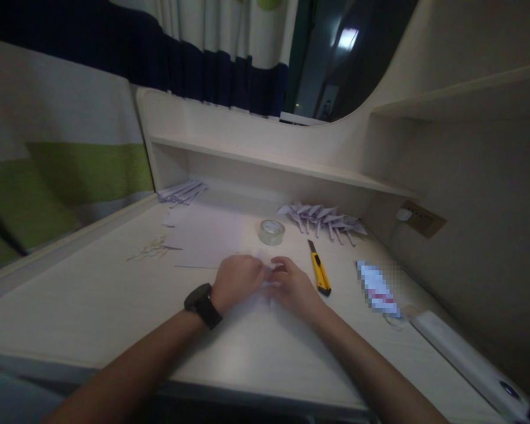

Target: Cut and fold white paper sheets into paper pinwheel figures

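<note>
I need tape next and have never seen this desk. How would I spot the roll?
On the pale wooden desk, look just beyond the two hands. The clear round tape roll lies flat there, left of the yellow utility knife, the only ring-shaped thing.

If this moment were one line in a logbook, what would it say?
left hand: pinching paper piece | right hand: pinching same piece | nearby: tape roll, yellow utility knife, folded paper pile | surface: desk

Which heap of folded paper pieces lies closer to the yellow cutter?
The right heap, just behind the yellow cutter; the left heap lies in the far left corner.
</note>
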`<state>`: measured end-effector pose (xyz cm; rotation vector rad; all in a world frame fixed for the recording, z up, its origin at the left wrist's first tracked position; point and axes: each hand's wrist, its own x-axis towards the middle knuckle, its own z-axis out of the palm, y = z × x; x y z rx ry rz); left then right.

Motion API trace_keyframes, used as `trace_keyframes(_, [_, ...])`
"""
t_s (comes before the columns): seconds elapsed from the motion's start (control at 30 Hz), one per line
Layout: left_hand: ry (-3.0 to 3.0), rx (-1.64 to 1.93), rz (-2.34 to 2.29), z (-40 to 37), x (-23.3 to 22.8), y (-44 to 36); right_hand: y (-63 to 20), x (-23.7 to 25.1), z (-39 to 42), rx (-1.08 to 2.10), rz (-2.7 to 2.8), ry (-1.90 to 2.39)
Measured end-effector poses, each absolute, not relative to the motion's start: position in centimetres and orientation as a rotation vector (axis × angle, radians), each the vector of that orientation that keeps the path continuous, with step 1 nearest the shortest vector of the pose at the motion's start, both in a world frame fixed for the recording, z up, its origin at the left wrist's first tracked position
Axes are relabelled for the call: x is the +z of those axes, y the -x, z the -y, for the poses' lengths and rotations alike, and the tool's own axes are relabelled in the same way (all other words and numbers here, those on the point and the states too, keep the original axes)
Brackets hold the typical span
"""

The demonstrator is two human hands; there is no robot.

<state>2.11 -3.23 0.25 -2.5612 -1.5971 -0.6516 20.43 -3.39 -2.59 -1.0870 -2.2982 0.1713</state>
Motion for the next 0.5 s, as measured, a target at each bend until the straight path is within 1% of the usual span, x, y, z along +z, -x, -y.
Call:
trace_keyframes(0.33, [2.654, -0.581, 1.609, 2.3, -0.3, -1.6, -20.0, -2.2, 3.7, 0.212, 2.257, 1.046])
trace_keyframes(0.43, [2.722, -0.626, 1.573, 2.2, -0.7, -1.5, -20.1, -2.1, 3.7, 0.226, 2.266, 1.051])
trace_keyframes(0.5, [2.811, -0.726, 1.556, 2.0, -0.9, -1.4, -20.1, -1.8, 3.6, 0.214, 2.273, 1.056])
